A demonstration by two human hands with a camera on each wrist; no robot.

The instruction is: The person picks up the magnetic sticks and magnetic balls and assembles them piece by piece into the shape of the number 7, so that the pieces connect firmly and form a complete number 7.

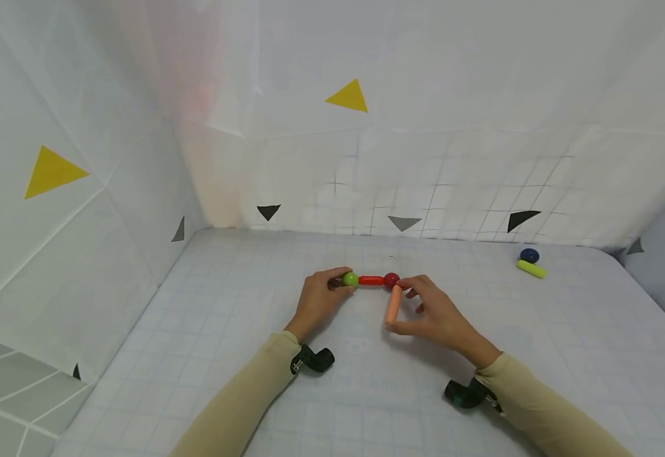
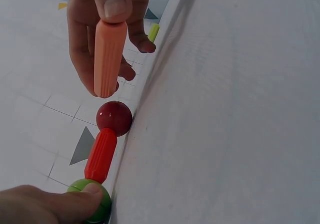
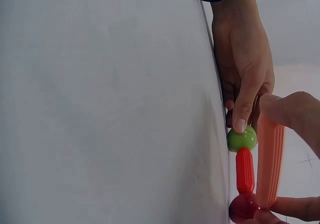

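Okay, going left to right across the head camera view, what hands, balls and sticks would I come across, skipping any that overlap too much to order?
Left hand → lime-green ball → ribbed red stick → dark red ball → right hand → yellow-green stick.

no words, labels, brands or numbers can be read.

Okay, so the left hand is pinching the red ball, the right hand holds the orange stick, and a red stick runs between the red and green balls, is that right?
Not quite: the head view shows the left hand pinching the green ball, not the red ball. The right hand holds the orange stick, and a red stick runs between the balls.
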